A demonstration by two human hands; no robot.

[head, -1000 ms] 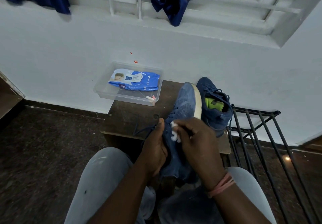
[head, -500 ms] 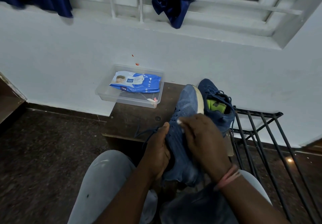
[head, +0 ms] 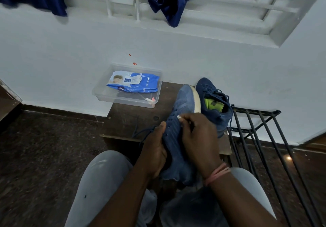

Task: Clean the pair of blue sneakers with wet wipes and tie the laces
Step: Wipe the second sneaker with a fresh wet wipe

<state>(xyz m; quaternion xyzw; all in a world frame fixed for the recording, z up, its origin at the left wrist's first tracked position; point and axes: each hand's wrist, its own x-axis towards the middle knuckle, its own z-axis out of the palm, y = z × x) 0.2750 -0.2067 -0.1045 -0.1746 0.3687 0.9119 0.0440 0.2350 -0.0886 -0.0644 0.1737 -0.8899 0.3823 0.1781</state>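
While inside clear tub, wipes pack.

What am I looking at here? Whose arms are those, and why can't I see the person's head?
The camera sits on the person's head and looks down, so you see only their arms and knees. The left hand holds a blue sneaker over the lap. The right hand presses a small white wet wipe against it to clean it. The other sneaker waits on a brown wooden stool. A clear plastic box there holds the blue pack of wipes.
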